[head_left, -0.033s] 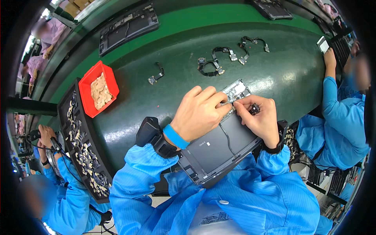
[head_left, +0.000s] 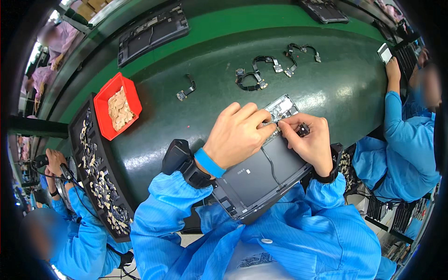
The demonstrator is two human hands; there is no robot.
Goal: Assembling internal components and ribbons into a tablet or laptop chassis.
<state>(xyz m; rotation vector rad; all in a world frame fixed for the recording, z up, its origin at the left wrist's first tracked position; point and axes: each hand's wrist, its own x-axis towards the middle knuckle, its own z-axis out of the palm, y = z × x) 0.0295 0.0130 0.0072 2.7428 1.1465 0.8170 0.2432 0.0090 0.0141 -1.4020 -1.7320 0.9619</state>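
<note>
A dark grey opened laptop base [head_left: 261, 172] lies tilted at the near edge of the green table [head_left: 336, 88], against my body. Its far end shows a silver board section [head_left: 285, 106]. My left hand [head_left: 235, 137] lies on the base with the fingertips pressed together at the edge of that silver section. My right hand [head_left: 310, 142] meets it from the right and pinches a small black part [head_left: 304, 129] just above the base. The fingertips of both hands almost touch. What lies under them is hidden.
Several black flex cables [head_left: 259, 74] lie farther back, and a single one [head_left: 185, 91] to the left. A red bin [head_left: 103, 100] of tan pieces and a black parts tray [head_left: 77, 140] sit at left. Another laptop base [head_left: 151, 32] rests on the belt. Blue-sleeved people work at right [head_left: 406, 135] and lower left [head_left: 70, 242].
</note>
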